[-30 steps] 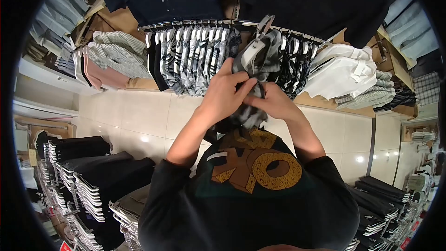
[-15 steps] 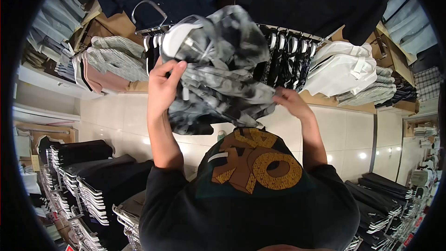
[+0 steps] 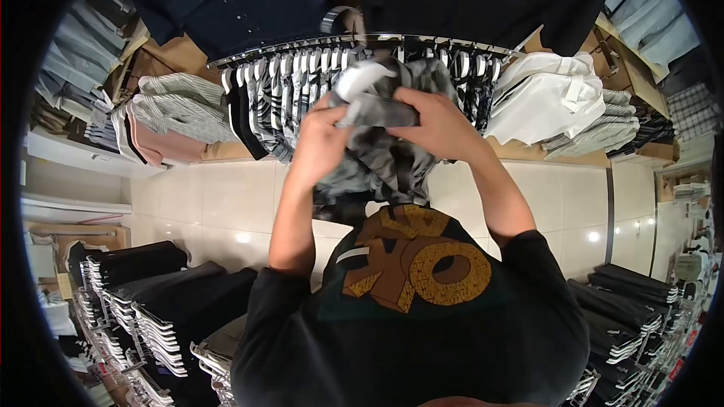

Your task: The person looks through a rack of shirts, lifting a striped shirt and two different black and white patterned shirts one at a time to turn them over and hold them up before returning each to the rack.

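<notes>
A grey and black patterned shirt (image 3: 385, 154) hangs in front of my chest, its collar area raised between my hands. The white hanger (image 3: 363, 78) shows at its neck, with a blurred hook above. My left hand (image 3: 324, 136) is closed on the collar's left side. On the other side, my right hand (image 3: 434, 122) pinches the collar fabric, fingers pointing inward. The lower part of the shirt hangs in loose folds, and the fingertips are partly hidden by cloth.
Beyond the shirt, a rail (image 3: 264, 51) carries patterned shirts on white hangers. White shirts (image 3: 547, 102) hang to the right, striped ones (image 3: 185, 109) to the left. Dark shirts (image 3: 226, 0) hang above. Racks of dark trousers (image 3: 181, 286) stand near me on both sides.
My right hand has moved inward and up from the shirt's right side to its collar. My left hand has shifted right with the shirt, which is now more gathered.
</notes>
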### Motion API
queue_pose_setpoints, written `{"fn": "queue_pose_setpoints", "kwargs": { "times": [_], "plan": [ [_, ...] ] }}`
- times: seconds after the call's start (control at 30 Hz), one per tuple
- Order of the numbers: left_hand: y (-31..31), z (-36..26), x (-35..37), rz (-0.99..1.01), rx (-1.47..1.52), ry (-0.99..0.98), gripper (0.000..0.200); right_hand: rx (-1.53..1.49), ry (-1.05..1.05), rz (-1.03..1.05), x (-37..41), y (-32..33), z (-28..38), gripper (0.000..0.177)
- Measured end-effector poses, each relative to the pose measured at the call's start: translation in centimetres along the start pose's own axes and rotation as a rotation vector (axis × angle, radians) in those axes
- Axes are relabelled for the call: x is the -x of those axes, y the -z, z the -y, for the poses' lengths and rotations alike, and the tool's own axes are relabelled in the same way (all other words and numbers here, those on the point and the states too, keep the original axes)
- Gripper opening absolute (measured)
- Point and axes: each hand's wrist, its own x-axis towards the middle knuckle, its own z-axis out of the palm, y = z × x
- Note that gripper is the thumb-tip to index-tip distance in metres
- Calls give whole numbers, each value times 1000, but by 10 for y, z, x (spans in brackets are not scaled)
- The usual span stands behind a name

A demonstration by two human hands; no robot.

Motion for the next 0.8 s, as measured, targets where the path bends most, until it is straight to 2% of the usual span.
{"fn": "queue_pose_setpoints", "kwargs": {
  "times": [0.1, 0.17, 0.23, 0.3, 0.37, 0.4, 0.47, 0.5, 0.53, 0.57, 0.6, 0.67, 0.7, 0.73, 0.8],
  "plan": [
    [24, 16, -6, -115, 12, -41, 18, 184, -212, 54, 34, 2, -54, 34],
    [37, 11, -11, -159, -13, -45, 19, 273, -244, 71, 71, -9, -112, 38],
    [30, 9, -12, -163, -54, -51, 19, 229, -237, 95, 104, -22, -144, 38],
    [14, 4, -13, -139, -72, -90, 17, 185, -232, 118, 116, -20, -140, 38],
    [0, -1, -11, 5, -58, -92, 19, 275, -343, 267, 122, -2, -131, 42],
    [-5, -7, -10, 87, -52, -112, 20, 280, -335, 268, 121, 12, -124, 42],
    [-7, -34, -1, 359, -116, -65, 25, -111, -376, 109, 120, 44, -108, 51],
    [-11, -43, 3, 488, -103, -70, 23, -109, -369, 116, 115, 58, -96, 51],
    [-17, -49, 7, 615, -89, -74, 21, 68, -187, -97, 108, 71, -82, 55],
    [-30, -43, 14, 585, 36, -237, 18, 240, 0, -308, 102, 82, -73, 60],
    [-39, -40, 17, 576, 56, -327, 19, 239, 7, -296, 100, 90, -70, 60],
    [-32, -53, 10, 630, 90, -279, 21, -48, 11, 156, 99, 102, -63, 59],
    [-26, -56, 2, 609, 114, -259, 24, -29, -117, 419, 94, 113, -57, 57],
    [-22, -54, -8, 585, 136, -239, 27, -74, -145, 509, 94, 108, -77, 53],
    [-26, -29, -26, 431, 189, -203, 27, -267, -148, 381, 89, 94, -79, 50]
  ]
}}
